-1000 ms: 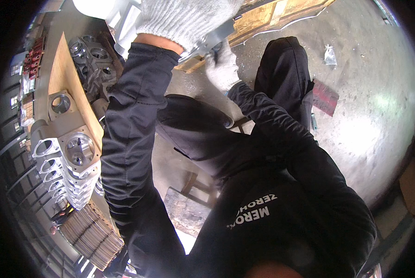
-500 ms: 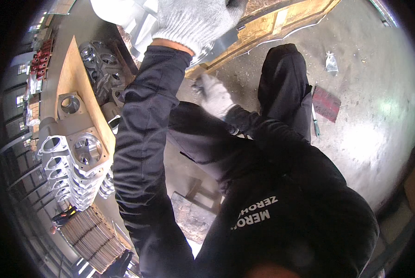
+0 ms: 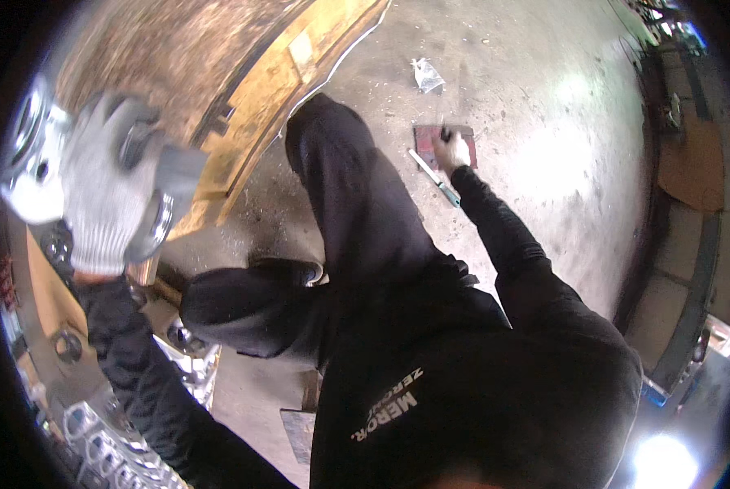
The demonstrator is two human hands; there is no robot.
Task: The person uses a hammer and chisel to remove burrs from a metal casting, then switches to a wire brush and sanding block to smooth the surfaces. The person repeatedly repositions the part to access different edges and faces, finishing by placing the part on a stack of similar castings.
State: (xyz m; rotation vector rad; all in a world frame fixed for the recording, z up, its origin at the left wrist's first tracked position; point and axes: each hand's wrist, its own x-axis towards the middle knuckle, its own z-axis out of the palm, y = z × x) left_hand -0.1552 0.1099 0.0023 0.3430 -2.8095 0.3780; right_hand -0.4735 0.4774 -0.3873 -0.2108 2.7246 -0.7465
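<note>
My left hand [image 3: 108, 183], in a grey knit glove, is at the far left with its fingers curled over a silvery machined metal casting [image 3: 35, 191]. Round, bright bores show beside the glove, which hides part of the casting. My right arm stretches out over the floor to the right. Its gloved hand [image 3: 453, 153] is at a dark red flat sheet [image 3: 465, 138] and covers part of it; the fingers are small and blurred. Close beside that hand lies a slim tool with a pale blade and green handle [image 3: 446, 194], perhaps a file.
A wooden crate wall [image 3: 263, 85] curves along the upper left, with a brown surface behind it. A clear plastic bag [image 3: 427, 76] lies on the concrete floor [image 3: 528, 90]. More metal castings [image 3: 96, 440] are stacked at lower left. My bent knees [image 3: 324, 138] are between my arms.
My view has swung to the right. My right hand has gone from beside my knee out to the red sheet on the floor. My left hand stays at the metal casting.
</note>
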